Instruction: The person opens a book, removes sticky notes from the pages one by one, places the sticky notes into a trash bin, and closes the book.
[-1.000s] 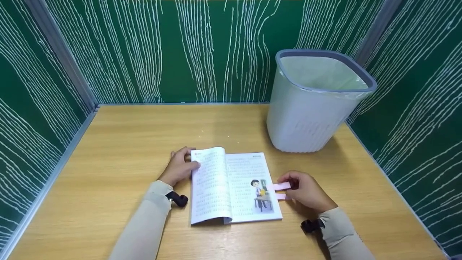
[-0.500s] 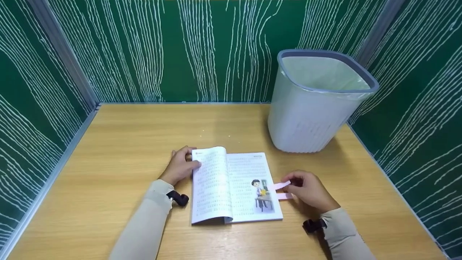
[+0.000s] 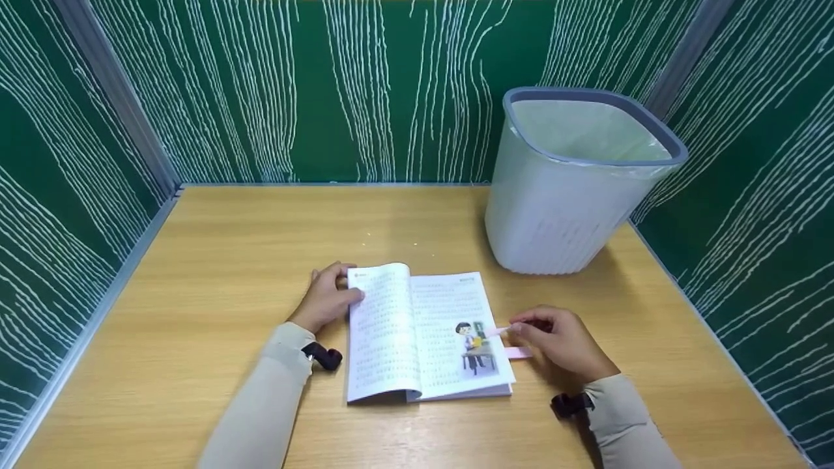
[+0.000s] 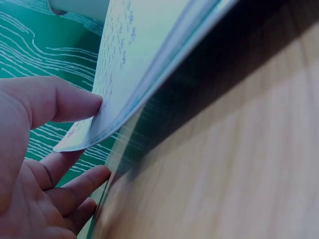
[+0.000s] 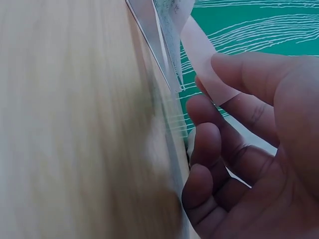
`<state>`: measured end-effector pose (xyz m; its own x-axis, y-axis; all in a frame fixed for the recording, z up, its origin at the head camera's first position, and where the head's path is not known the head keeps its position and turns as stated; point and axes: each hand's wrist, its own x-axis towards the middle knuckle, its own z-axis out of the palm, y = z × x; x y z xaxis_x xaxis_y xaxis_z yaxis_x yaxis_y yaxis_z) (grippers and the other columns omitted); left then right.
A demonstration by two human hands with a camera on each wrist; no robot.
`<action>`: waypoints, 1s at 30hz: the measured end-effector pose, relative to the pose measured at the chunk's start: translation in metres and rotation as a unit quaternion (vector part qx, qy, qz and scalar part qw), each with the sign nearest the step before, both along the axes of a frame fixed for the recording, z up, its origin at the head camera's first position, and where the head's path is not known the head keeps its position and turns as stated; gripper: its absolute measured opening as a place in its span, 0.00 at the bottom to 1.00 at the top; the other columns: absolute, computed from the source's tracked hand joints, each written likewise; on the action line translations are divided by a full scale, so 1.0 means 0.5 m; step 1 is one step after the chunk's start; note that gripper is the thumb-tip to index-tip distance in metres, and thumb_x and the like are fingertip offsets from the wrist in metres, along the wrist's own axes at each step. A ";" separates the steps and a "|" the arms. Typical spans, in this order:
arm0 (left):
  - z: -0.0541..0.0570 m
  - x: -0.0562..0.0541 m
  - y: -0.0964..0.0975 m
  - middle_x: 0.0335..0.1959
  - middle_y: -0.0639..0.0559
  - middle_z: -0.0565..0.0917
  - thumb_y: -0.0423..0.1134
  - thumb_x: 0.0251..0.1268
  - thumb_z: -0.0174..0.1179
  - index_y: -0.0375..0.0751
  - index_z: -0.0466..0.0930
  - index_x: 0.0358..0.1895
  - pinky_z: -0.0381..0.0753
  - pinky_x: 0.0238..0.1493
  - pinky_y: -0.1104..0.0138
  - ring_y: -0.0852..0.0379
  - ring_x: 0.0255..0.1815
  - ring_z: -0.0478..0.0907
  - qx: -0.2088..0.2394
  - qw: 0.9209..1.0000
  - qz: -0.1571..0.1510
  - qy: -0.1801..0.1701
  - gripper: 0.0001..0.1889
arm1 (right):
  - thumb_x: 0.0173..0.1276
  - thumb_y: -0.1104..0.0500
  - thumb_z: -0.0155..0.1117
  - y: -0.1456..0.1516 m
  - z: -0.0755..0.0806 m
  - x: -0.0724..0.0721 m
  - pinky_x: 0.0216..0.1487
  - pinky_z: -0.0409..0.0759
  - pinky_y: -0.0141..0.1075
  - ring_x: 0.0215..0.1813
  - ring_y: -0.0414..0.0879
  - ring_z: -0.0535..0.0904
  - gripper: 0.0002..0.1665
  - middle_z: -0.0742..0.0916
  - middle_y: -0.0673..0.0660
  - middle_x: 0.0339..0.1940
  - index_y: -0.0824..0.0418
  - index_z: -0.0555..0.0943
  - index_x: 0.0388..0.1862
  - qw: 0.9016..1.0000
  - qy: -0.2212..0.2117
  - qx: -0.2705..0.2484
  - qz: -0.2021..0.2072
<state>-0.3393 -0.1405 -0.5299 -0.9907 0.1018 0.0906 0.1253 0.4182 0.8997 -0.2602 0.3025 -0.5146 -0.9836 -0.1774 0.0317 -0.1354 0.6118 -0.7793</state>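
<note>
An open book [image 3: 449, 299] lies on the wooden table, its left pages curving up. My left hand [image 3: 326, 298] grips those pages near their upper left corner, thumb on top and a finger beneath, as the left wrist view shows. Two pink paper strips stick out from the right edge of the book. Between thumb and forefinger my right hand [image 3: 560, 339] pinches the upper pink strip [image 5: 202, 57]. The right page is lifted a little along with it. Below that hand's fingertips, the lower pink strip [image 3: 518, 353] lies loose at the book's edge.
A pale waste bin [image 3: 554, 208] with a grey rim and a plastic liner stands behind the book at the right. Several tiny white specks [image 3: 415, 244] dot the table [image 3: 260, 228] beyond the book. Green panels [image 3: 313, 91] with white wavy lines enclose the table.
My right hand has raised the upper pink strip, and the right page has come up off the pages under it. The lower strip shows more. My left hand keeps its hold.
</note>
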 end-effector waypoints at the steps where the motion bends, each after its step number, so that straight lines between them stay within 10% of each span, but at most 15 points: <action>1: 0.000 0.000 0.001 0.64 0.49 0.83 0.36 0.56 0.69 0.41 0.81 0.57 0.30 0.84 0.51 0.47 0.74 0.66 0.000 1.000 0.000 0.000 0.22 | 0.70 0.42 0.71 0.001 0.000 0.000 0.54 0.80 0.38 0.52 0.47 0.81 0.15 0.89 0.47 0.48 0.48 0.89 0.48 1.000 -0.002 -0.002 -0.002; 6: -0.002 0.001 0.003 0.61 0.47 0.85 0.35 0.56 0.68 0.40 0.80 0.57 0.18 0.82 0.51 0.47 0.72 0.74 0.002 1.000 -0.007 0.006 0.22 | 0.71 0.42 0.69 0.002 -0.002 -0.001 0.52 0.80 0.36 0.50 0.48 0.81 0.15 0.89 0.47 0.47 0.49 0.89 0.48 1.000 -0.007 -0.006 -0.002; 30: 0.000 0.000 0.002 0.65 0.46 0.82 0.35 0.58 0.68 0.40 0.81 0.51 0.17 0.82 0.48 0.45 0.73 0.72 -0.003 1.000 -0.015 0.020 0.17 | 0.73 0.42 0.68 -0.001 0.004 0.000 0.48 0.78 0.37 0.46 0.51 0.79 0.14 0.89 0.51 0.42 0.48 0.89 0.45 0.999 -0.020 -0.007 -0.031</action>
